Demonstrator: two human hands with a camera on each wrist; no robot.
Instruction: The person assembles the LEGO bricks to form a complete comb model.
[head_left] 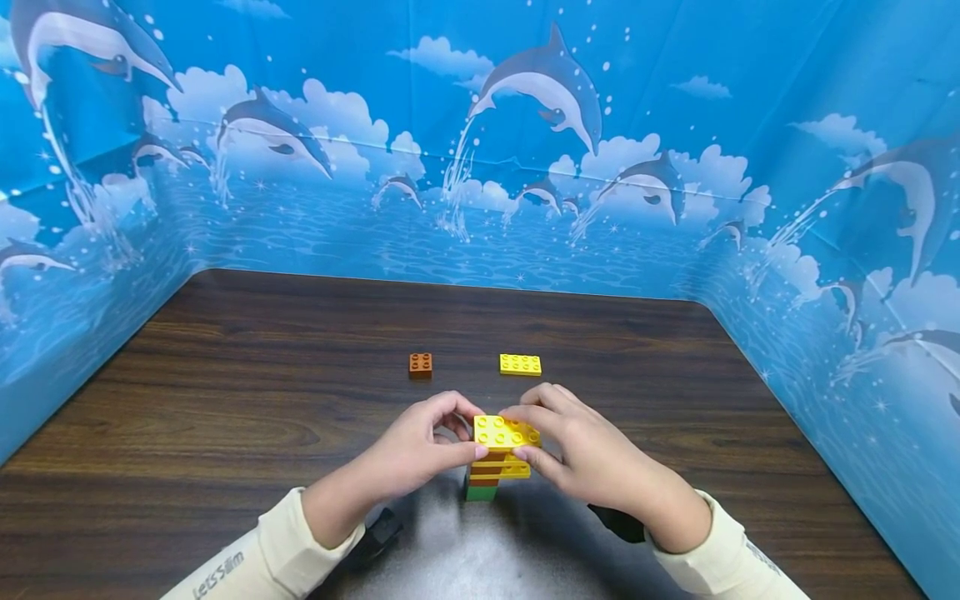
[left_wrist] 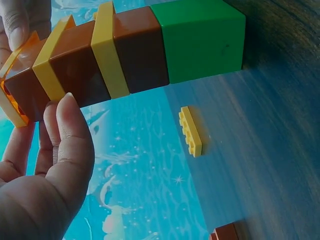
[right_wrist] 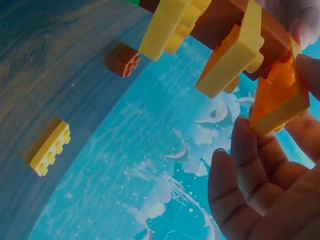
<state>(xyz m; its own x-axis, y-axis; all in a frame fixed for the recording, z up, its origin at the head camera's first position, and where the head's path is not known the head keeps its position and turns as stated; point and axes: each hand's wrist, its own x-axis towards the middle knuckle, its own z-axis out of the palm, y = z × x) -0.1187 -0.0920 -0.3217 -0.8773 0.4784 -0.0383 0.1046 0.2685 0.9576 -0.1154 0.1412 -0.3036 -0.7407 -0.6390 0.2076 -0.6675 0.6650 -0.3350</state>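
A tower of toy building bricks stands upright at the front of the table, with a green brick at its foot. Above that, brown bricks alternate with flat yellow bricks, which jut out to the right. The topmost flat yellow brick lies across the tower's top; the right wrist view shows its hollow underside. My left hand holds its left end between thumb and fingers. From the other side, my right hand pinches its right part, thumb at the near edge and fingers over the far side.
Behind the tower, a small brown brick lies to the left and a flat yellow brick to the right, both studs up. A blue dolphin-print curtain borders the dark wooden table at the back and sides.
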